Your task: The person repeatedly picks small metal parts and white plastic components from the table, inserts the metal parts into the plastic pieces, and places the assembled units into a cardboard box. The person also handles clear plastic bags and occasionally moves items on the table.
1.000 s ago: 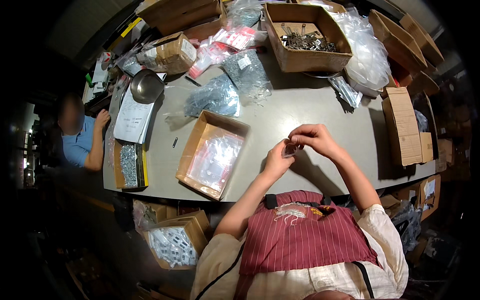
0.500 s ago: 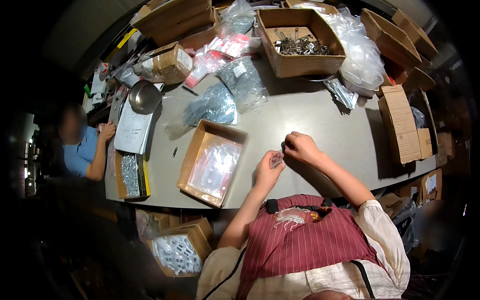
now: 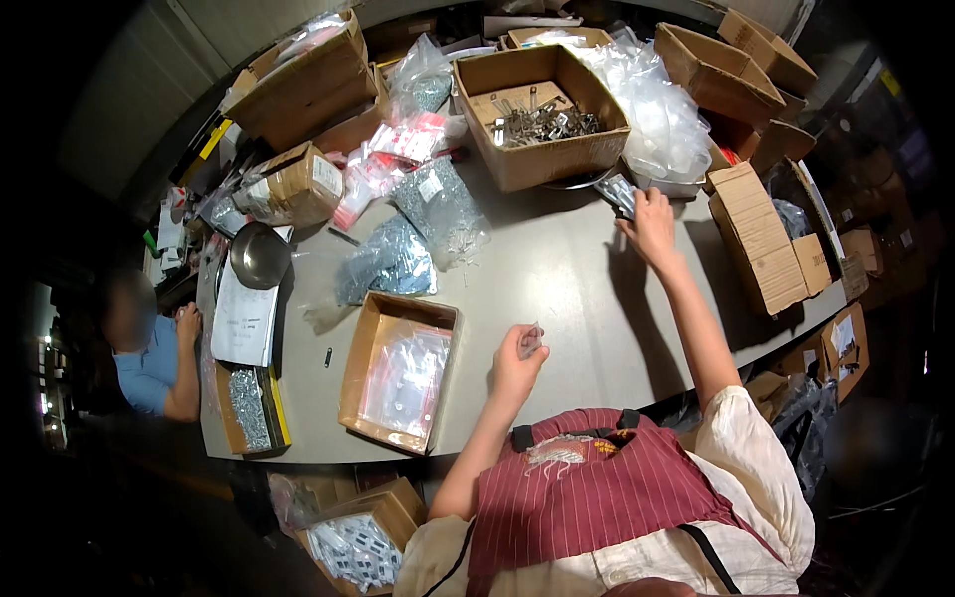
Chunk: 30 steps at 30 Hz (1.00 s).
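In the head view, the left hand point(image 3: 513, 366), raised at lower centre, pinches a small clear bag point(image 3: 531, 341). The right hand point(image 3: 653, 225) — arm stretched toward upper right — meets silvery packets point(image 3: 616, 193); its grip is unclear.

Over a grey worktable point(image 3: 577, 289), the left hand point(image 3: 512, 368) pinches a small clear plastic bag point(image 3: 530, 341). Clock positions from that hand: between one and two, the right hand point(image 3: 652, 227), fingertips at a silvery packet point(image 3: 619, 195); twelve, a cardboard carton point(image 3: 567, 167) of metal clips point(image 3: 547, 124); ten, a steel bowl point(image 3: 261, 256); nine, an open box point(image 3: 383, 435) of clear bags point(image 3: 406, 378) and, farther out, I see a blue-shirted co-worker point(image 3: 144, 383).
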{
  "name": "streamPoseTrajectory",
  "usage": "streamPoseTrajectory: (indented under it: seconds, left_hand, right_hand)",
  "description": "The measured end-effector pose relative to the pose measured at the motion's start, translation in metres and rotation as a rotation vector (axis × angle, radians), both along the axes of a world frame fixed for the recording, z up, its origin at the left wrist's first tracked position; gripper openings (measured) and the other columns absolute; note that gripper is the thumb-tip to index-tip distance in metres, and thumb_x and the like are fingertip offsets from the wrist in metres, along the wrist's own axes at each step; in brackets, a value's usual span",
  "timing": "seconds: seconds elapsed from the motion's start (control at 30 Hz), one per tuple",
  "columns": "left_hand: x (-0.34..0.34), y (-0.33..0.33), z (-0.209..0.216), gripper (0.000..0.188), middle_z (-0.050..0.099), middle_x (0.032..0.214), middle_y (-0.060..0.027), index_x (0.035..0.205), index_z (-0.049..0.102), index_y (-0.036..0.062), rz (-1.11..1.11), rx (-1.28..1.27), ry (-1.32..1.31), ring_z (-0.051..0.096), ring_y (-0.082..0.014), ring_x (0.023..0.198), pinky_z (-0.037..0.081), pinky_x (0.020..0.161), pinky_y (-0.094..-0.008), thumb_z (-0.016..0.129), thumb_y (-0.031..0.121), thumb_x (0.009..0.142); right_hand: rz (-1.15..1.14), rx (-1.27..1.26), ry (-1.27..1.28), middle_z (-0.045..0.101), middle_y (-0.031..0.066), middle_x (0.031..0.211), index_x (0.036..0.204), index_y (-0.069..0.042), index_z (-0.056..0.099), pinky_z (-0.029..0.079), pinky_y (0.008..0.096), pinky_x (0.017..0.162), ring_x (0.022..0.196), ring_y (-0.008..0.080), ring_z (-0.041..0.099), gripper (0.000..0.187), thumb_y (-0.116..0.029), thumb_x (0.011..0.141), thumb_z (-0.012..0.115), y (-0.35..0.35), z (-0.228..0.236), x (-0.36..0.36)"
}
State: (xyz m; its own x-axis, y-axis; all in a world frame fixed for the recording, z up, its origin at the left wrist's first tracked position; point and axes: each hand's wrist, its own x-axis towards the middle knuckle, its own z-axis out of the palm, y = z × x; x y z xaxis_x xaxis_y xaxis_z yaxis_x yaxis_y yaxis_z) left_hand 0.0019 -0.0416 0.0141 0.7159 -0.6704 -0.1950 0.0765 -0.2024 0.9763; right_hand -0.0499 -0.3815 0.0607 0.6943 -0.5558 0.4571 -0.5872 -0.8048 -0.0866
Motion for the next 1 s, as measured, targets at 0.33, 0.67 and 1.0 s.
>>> streamPoseTrajectory:
  seconds: [0.33,0.67,1.0]
  left_hand:
    - [-0.011,0.001,-0.015,0.029,0.07,0.11,-0.0027,0.122,0.064,0.0061,-0.011,-0.12,-0.002,0.064,-0.0121,0.092,0.053,0.07,-0.0267,0.07,0.007,0.093]
    - [-0.009,-0.005,0.021,0.018,0.068,0.09,-0.0014,0.101,0.07,0.0013,0.046,-0.15,0.203,0.062,-0.0097,0.078,0.05,0.069,-0.0259,0.071,0.018,0.094]
    - [-0.023,0.008,0.044,0.02,0.063,0.081,0.0024,0.091,0.068,0.0008,0.094,-0.276,0.318,0.053,-0.005,0.073,0.04,0.065,-0.0228,0.07,0.019,0.099]
  right_hand:
    - [0.152,0.926,-0.026,0.071,0.0107,0.081,0.093,0.004,0.072,0.052,0.0352,0.065,0.07,0.0219,0.066,0.027,-0.022,0.088,0.077,0.031,-0.039,-0.035]
    - [0.355,1.579,-0.252,0.073,0.0036,0.082,0.104,0.002,0.077,0.051,0.0268,0.066,0.075,0.0084,0.065,0.024,-0.017,0.09,0.078,0.19,-0.011,-0.076]
    - [0.355,1.743,-0.252,0.07,0.0032,0.076,0.092,0.0,0.077,0.049,0.0253,0.061,0.067,0.0093,0.063,0.023,-0.023,0.089,0.079,0.189,0.018,-0.082]
